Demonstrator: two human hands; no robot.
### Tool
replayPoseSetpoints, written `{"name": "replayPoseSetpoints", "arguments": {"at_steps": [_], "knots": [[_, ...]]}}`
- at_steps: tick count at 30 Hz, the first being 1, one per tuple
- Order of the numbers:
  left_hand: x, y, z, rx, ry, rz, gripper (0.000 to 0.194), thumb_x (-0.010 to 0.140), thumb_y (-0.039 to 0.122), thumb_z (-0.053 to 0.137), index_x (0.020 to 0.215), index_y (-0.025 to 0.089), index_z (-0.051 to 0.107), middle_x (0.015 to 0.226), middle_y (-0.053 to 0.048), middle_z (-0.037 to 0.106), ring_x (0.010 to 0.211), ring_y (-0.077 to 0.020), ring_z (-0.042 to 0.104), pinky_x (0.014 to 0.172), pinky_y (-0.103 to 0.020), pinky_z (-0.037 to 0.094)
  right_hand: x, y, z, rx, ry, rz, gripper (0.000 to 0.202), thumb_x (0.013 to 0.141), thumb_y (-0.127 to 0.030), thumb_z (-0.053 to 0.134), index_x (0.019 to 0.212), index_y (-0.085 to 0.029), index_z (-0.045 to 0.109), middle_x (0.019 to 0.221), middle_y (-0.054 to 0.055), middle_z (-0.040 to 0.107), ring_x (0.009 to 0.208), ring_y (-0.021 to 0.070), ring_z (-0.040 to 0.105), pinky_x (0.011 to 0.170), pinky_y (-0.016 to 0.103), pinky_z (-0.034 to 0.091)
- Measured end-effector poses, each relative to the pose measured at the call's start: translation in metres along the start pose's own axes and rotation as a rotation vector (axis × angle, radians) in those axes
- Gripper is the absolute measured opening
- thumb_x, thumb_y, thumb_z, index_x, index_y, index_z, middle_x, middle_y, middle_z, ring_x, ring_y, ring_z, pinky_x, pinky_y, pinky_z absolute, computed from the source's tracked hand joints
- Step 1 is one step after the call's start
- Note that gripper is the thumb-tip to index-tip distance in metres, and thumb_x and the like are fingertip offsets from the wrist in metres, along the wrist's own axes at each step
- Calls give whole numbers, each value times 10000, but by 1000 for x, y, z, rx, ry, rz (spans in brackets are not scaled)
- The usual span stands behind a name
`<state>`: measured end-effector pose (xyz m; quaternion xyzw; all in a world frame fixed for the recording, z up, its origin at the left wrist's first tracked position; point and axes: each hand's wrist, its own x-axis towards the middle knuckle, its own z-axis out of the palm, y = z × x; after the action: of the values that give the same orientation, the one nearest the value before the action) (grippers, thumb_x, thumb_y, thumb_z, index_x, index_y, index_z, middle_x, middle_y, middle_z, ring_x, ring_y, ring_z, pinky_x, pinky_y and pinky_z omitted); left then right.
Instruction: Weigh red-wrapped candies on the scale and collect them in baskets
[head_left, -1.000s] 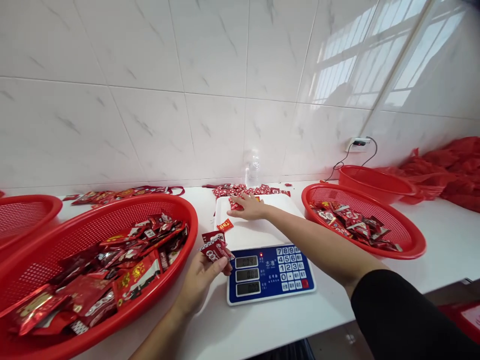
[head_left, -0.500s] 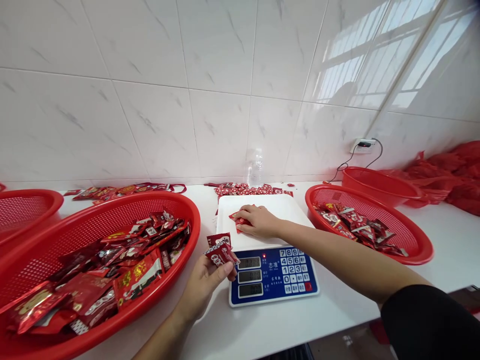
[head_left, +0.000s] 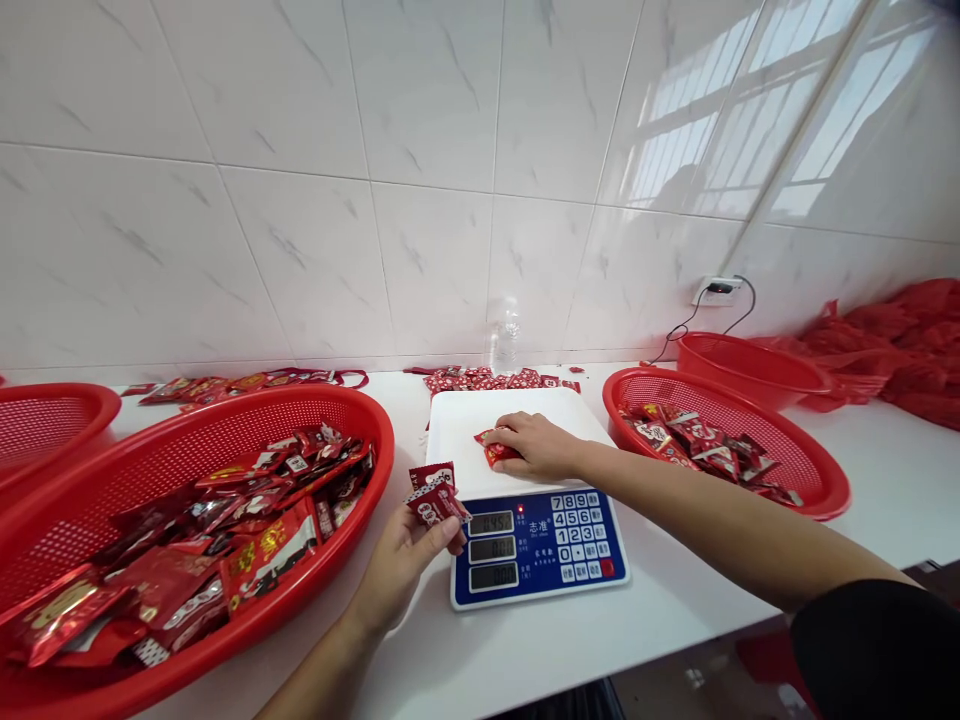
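Note:
My left hand (head_left: 409,560) pinches a couple of small dark red snack packets (head_left: 435,495) between thumb and fingers, just left of the display of the digital scale (head_left: 540,550). On the scale's white pan (head_left: 457,470), my right hand (head_left: 536,448) is closed over a red snack packet (head_left: 496,448), whose left part sticks out past the fingertips. How much more lies under that palm is hidden. Lit digits show on the scale's displays. To the left, a large red basket (head_left: 385,440) holds many red packets.
A smaller red basket (head_left: 840,480) with packets stands right of the scale, an empty red basin (head_left: 750,370) behind it. Red packets (head_left: 480,380) and a clear bottle (head_left: 504,340) are by the tiled wall. Red bags (head_left: 915,340) pile up far right.
My right hand has slid a little to the right on the pan with the red packet. The top display's digits have changed. My left hand keeps its packets in nearly the same place.

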<state>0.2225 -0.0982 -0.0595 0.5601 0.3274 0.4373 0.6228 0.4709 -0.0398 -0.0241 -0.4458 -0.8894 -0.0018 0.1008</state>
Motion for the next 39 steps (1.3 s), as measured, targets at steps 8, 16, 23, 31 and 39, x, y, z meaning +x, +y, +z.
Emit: {"name": "replayPoseSetpoints", "arguments": {"at_steps": [8, 16, 23, 31, 39], "knots": [[2, -7, -1, -1, 4, 38, 231, 767, 317, 691, 905, 140, 637, 763, -53, 630, 689, -165, 564, 662, -292, 464, 10, 2, 7, -57, 95, 146, 272, 931, -394, 449, 1130, -235, 545, 1017, 73, 615, 934, 206, 566, 747, 305, 408], [3, -7, -1, -4, 2, 60, 206, 784, 316, 680, 890, 148, 626, 755, -38, 616, 681, -151, 557, 647, -280, 458, 5, 12, -3, -189, 101, 145, 254, 927, -364, 436, 1099, -226, 561, 933, 73, 670, 812, 208, 613, 655, 292, 384], [-2, -3, 1, -17, -6, 33, 223, 780, 324, 681, 903, 150, 619, 805, -56, 622, 691, -160, 556, 648, -294, 468, -57, 51, -42, -305, 300, 367, 335, 954, -406, 340, 1157, -226, 537, 1048, 89, 672, 888, 244, 627, 629, 298, 392], [-5, -6, 2, 5, -46, 31, 220, 782, 317, 675, 915, 149, 625, 826, -63, 618, 714, -167, 559, 647, -294, 468, -153, 99, -54, -352, 307, 858, 453, 913, -535, 329, 1205, -259, 537, 1064, 87, 678, 855, 289, 639, 523, 312, 377], [-3, -6, 3, 47, -53, 26, 207, 812, 318, 652, 935, 159, 602, 866, -52, 601, 726, -152, 556, 654, -291, 471, -171, 101, -28, -301, 241, 907, 566, 889, -527, 369, 1343, -199, 453, 1276, 150, 569, 1177, 359, 502, 852, 496, 444]]}}
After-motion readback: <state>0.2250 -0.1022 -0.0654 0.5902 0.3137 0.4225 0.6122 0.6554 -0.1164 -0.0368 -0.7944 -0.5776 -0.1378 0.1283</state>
